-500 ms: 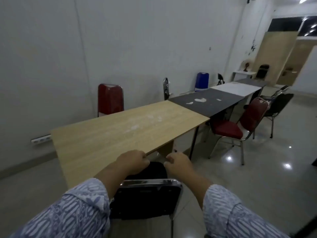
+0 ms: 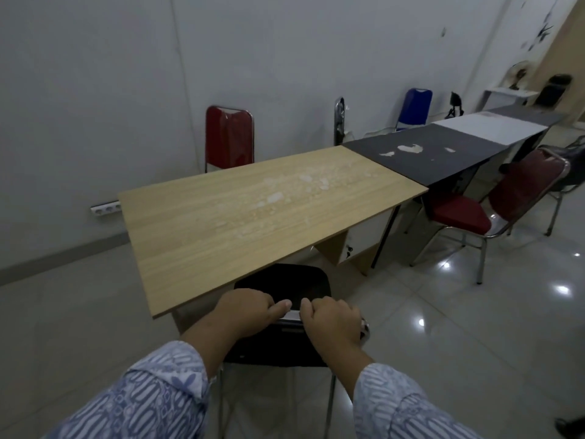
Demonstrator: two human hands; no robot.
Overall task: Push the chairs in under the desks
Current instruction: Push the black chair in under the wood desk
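A black chair [image 2: 285, 285] with a chrome frame stands at the near edge of a light wooden desk [image 2: 240, 213], the front of its seat under the desktop. My left hand [image 2: 245, 310] and my right hand [image 2: 332, 321] both grip the top rail of its backrest, side by side. To the right, a red chair [image 2: 459, 210] stands pulled out from a black desk [image 2: 433, 153], angled away. Beyond it a dark chair [image 2: 569, 166] shows at the right edge, partly cut off.
A white desk [image 2: 493, 128] and another dark one continue the row to the far right. Along the wall behind the desks stand a red chair [image 2: 229, 137], a chrome-framed chair [image 2: 339, 118] seen edge-on, and a blue chair [image 2: 414, 106]. A power strip [image 2: 106, 208] lies low on the wall. Glossy tiled floor stretches to the right.
The black chair has slid forward, its seat further under the wooden desk. My hands have gone with it and my view has tilted down and to the left.
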